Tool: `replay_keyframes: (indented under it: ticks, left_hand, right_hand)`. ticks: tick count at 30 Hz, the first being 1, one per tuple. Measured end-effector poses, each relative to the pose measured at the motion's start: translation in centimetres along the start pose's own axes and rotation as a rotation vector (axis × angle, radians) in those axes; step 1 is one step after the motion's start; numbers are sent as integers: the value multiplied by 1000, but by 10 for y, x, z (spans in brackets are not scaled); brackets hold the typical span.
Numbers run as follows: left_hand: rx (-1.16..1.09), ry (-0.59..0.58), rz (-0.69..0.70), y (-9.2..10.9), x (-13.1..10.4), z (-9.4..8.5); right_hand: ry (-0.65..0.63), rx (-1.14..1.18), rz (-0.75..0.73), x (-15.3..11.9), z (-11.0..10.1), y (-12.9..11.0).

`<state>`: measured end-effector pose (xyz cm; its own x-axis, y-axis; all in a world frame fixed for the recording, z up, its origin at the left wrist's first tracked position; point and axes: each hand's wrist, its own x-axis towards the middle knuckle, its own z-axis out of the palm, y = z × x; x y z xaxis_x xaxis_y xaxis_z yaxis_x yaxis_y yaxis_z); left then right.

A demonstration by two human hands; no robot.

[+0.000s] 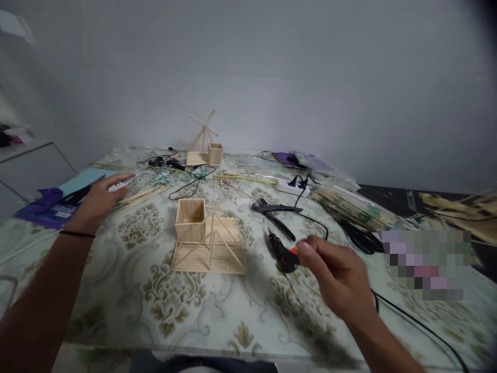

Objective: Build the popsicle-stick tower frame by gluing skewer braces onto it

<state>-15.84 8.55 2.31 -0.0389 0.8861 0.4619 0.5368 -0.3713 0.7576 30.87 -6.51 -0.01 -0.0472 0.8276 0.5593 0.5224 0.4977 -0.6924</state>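
Near the middle of the patterned tablecloth stands a wooden stick model, with an open-topped square box at its back left and slanted sticks on its flat base. My right hand is closed around the red-and-black rear of a black glue gun, whose tip points to the back left. At the left, my left hand has its fingers closed on a small white object with a white cord; the object is partly hidden.
Black cutters lie beyond the glue gun. Behind them are a white power strip and cables. Bagged sticks and black scissors lie right. A second stick model stands near the wall. Loose sticks lie left.
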Motion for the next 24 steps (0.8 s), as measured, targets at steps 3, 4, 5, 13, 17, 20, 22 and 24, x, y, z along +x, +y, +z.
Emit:
replay_keyframes:
  ticks: [3,4,5,13,17,20,22,24]
  left_hand:
    - [39,-79,102,28,3,24]
    - [40,-113,147,38,2,35]
    - [37,-150,193,48,1,46]
    - [-44,-449,389,101,-11,99]
    - [-68,-530,388,106,-14,108]
    - [-59,-553,381,103,-13,109]
    - [-39,-518,392,101,-9,103]
    - [-8,-417,379,100,-1,93]
  right_hand:
    - [-121,-42,-114,46,9,-14]
    - [-155,-40,-140,59,13,-16]
    - [-185,-33,-158,70,19,-17]
    - [-336,27,-199,98,53,-9]
    - [-332,52,-198,99,59,-9]
    - [-319,51,-185,101,62,-6]
    - [-308,48,-175,102,63,-3]
    - [-279,51,-167,102,64,1]
